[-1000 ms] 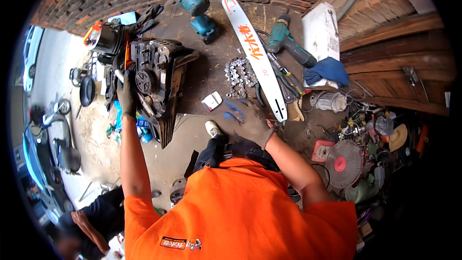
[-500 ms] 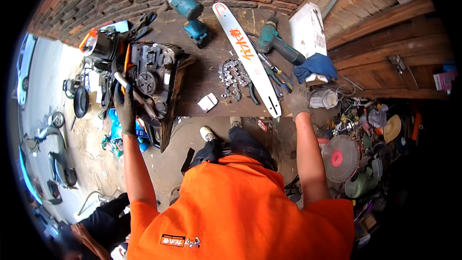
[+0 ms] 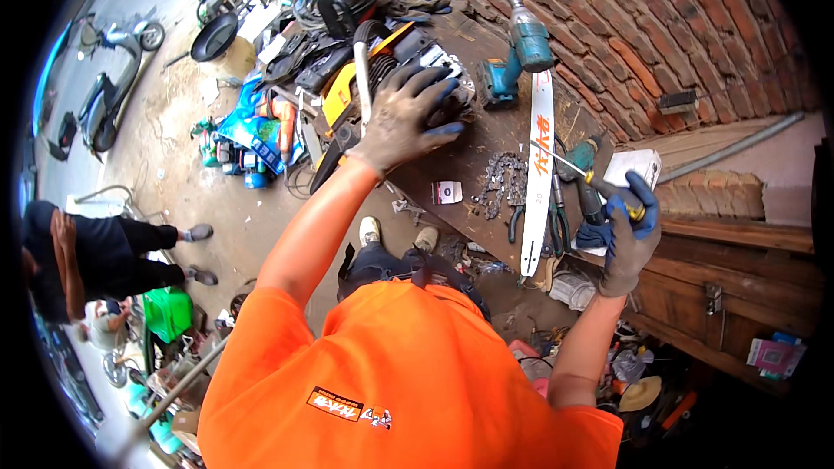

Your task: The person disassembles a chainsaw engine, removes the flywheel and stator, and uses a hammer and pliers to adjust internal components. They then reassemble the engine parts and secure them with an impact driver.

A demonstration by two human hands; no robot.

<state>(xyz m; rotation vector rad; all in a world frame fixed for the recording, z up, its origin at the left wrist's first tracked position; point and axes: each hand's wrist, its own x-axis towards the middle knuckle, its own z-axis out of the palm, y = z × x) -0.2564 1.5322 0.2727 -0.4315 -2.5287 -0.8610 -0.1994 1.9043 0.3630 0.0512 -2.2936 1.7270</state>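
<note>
My left hand, in a grey glove with dark fingertips, spreads its fingers over the partly opened chainsaw body; whether the palm touches it I cannot tell. The hand hides much of the saw's near side, while its pale tubular handle shows beside the wrist. In my gloved right hand is a screwdriver with a yellow and black handle. Its thin shaft points left, across the white chainsaw guide bar that lies on the bench. Left of the bar rests a loose saw chain.
A teal impact wrench stands at the back of the bench. Right of the bar are a green drill, pliers and a white box. A brick wall rises behind. Someone in dark clothes is off left.
The view has turned toward the right. My left hand has left the saw's handle and opened over its body. My right hand has come up off the tools with the screwdriver.
</note>
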